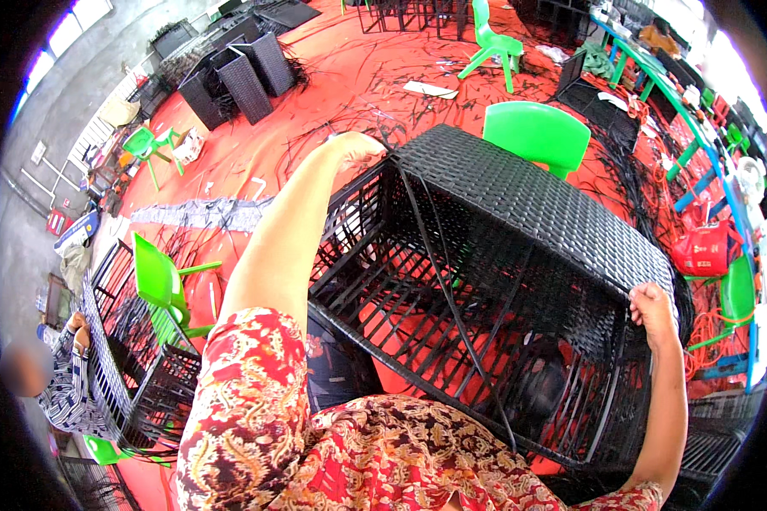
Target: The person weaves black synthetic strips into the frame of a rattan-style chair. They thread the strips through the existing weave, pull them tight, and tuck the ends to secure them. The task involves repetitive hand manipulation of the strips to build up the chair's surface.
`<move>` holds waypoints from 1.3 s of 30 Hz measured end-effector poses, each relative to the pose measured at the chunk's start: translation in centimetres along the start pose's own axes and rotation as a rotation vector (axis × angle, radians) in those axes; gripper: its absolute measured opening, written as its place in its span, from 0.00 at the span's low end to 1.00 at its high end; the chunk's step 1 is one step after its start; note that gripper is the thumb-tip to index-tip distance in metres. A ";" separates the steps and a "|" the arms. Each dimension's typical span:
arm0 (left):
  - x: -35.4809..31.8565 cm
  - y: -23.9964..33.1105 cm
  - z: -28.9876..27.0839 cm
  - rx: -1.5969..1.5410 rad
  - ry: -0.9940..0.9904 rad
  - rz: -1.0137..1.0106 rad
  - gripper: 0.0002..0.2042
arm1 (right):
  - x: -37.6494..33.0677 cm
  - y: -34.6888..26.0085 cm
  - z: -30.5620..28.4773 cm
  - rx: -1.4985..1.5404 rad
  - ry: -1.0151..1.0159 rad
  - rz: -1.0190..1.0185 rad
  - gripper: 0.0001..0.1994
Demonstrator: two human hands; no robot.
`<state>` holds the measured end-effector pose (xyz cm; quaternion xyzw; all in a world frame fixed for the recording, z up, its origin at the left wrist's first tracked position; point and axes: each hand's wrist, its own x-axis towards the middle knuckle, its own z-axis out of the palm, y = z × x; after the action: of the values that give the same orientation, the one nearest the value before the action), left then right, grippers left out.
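Note:
A large black wicker furniture frame (pixel 503 200) lies tilted in front of me. Its top panel is closely woven, while the open side shows bare slats and bars. My left hand (pixel 360 150) reaches to the far left corner of the frame. Its fingers are drawn together there, and what they pinch is too small to tell. On the right, my right hand (pixel 653 312) is closed at the panel's edge, its thumb side against the weave. One long loose black strip (pixel 452 302) hangs slantwise across the open side, from near my left hand down toward my lap.
A green plastic chair (pixel 537 136) stands right behind the frame. Red sheeting (pixel 332 72) covers the floor, with black strips scattered over it. At left, another person (pixel 72 375) works at a second wicker frame (pixel 111 358) beside a green chair (pixel 162 277). A long blue-green bench (pixel 699 128) runs along the right.

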<state>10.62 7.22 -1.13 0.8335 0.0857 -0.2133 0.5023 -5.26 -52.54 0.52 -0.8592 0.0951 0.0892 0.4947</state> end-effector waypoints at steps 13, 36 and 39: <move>3.0 -2.4 2.5 -0.294 0.083 0.512 0.17 | 0.4 1.1 -0.2 0.187 0.015 0.027 0.06; 6.5 -5.2 1.1 0.263 0.572 0.418 0.14 | 0.8 5.3 -11.2 0.470 0.231 -0.029 0.09; 4.4 -2.9 2.7 0.120 0.697 0.418 0.16 | -0.1 8.4 -15.8 0.598 0.401 0.016 0.10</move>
<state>12.76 5.89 -6.49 0.8832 0.0672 0.1840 0.4262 -6.58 -70.34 1.35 -0.6762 0.2189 -0.1088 0.6950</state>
